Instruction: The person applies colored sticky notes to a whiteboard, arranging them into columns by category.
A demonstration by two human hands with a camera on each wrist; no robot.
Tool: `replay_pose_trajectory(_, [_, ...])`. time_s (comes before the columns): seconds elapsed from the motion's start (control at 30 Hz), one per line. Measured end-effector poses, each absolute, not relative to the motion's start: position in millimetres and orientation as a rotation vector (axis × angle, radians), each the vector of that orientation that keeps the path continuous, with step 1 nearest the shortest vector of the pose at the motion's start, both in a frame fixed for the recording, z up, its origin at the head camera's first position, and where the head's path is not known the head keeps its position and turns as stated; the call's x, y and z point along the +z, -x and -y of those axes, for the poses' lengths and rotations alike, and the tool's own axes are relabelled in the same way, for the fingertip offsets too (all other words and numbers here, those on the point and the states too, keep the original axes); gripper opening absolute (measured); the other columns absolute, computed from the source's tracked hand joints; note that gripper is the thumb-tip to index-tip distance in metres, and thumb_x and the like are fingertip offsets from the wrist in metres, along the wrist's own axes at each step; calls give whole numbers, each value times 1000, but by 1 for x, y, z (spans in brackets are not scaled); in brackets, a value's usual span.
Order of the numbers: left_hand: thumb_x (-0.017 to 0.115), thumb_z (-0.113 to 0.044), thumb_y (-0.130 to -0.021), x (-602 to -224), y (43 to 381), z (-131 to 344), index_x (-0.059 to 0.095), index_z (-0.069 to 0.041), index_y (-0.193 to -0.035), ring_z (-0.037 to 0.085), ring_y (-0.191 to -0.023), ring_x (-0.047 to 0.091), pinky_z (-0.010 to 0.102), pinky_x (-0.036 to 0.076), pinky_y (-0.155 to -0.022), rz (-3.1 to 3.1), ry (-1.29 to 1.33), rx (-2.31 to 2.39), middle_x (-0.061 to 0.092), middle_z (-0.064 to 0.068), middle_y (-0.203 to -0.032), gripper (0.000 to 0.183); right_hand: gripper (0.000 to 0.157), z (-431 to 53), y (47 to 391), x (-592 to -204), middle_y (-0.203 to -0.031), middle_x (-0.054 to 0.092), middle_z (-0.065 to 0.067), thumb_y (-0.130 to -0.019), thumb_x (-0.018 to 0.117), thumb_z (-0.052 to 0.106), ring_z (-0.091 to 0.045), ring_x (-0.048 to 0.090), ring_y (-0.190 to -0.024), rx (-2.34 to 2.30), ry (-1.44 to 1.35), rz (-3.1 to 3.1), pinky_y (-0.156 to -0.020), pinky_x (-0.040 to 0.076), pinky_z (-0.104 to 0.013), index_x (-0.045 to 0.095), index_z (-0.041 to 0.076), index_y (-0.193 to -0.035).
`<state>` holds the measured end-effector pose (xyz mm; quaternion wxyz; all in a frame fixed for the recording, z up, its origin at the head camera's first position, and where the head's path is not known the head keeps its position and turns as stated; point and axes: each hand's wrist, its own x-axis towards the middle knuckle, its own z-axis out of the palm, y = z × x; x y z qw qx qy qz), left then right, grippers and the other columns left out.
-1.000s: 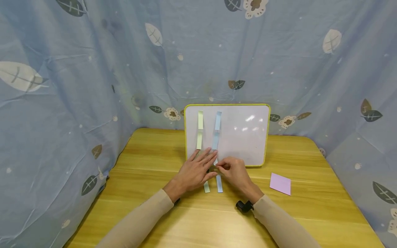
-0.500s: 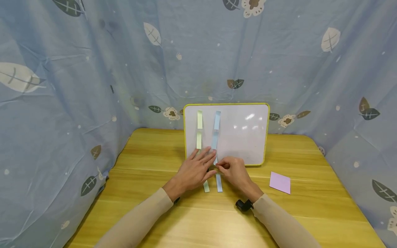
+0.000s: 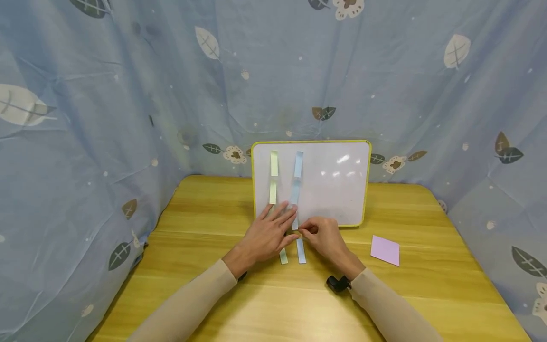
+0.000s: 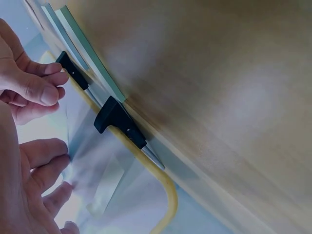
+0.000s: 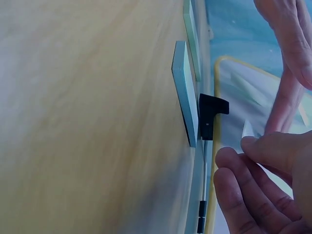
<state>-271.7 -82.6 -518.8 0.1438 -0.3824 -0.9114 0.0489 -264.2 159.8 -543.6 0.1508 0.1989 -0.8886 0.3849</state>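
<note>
A small whiteboard [image 3: 333,190] with a yellow frame leans upright on the table. Two green sticky note strips [image 3: 274,164] run down its left side, beside a column of blue sticky note strips [image 3: 298,164]. My left hand [image 3: 269,235] is spread flat against the lower left of the board, its fingertips over the lower strips. With thumb and forefinger, my right hand [image 3: 325,240] pinches the bottom end of the lowest blue strip [image 3: 295,222]; in the right wrist view, a pale tip [image 5: 247,128] shows above the thumb.
A green sticky note pad [image 3: 284,257] and a blue pad [image 3: 301,251] lie before the board. To the right lies a pink sticky note pad [image 3: 385,250]. Black stand feet [image 4: 117,117] grip the board's lower edge. A patterned curtain [image 3: 256,71] surrounds the table.
The lower end of the lowest blue strip shows slightly more between my hands. Both hands keep nearly the same places; the whole view has shifted a little.
</note>
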Motion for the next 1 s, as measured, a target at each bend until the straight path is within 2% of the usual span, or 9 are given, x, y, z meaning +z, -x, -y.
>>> replay_pose_trajectory(0.3, [38,-61,-125,-518,269,85,54,-14,-176,26,-179,37,57,24,-149,2645,1151,116,52,0,-184,71,1,-177,256,-537,-97,90,-2,-102,91,9,-15,84,-82,1068,-521,2608,-76,70,-32,91,8,-103])
replay_pose_trajectory(0.4, [43,-58,-125,-518,267,87,58,-13,-173,27,-176,43,57,26,-148,2619,1186,55,57,1,-180,68,6,-183,252,-536,-98,90,-1,-104,90,12,-14,84,-84,1072,-499,2634,-78,70,-32,90,6,-105])
replay_pose_trajectory(0.57, [47,-55,-125,-520,262,89,64,-12,-167,28,-169,52,58,28,-147,2577,1231,-40,64,2,-174,63,5,-200,245,-532,-98,89,0,-105,88,11,-13,83,-85,1070,-431,2655,-80,69,-31,91,7,-107])
replay_pose_trajectory(0.8, [50,-53,-124,-519,256,86,67,-12,-165,26,-162,58,57,30,-147,2607,1273,-179,67,2,-170,60,7,-234,235,-526,-102,89,0,-106,86,11,-15,83,-87,1038,-360,2725,-80,67,-31,90,10,-112])
replay_pose_trajectory(0.9, [49,-52,-125,-517,254,83,66,-13,-166,25,-161,58,56,31,-147,2633,1293,-205,67,2,-170,59,10,-251,231,-524,-106,89,-3,-107,86,12,-19,84,-90,1008,-357,2762,-81,70,-37,90,10,-115])
replay_pose_trajectory(1.0, [48,-52,-125,-515,251,78,67,-14,-165,25,-160,60,56,33,-146,2630,1317,-202,68,1,-169,58,15,-269,227,-522,-112,89,-7,-106,87,13,-26,86,-97,954,-362,2794,-87,72,-47,89,8,-119])
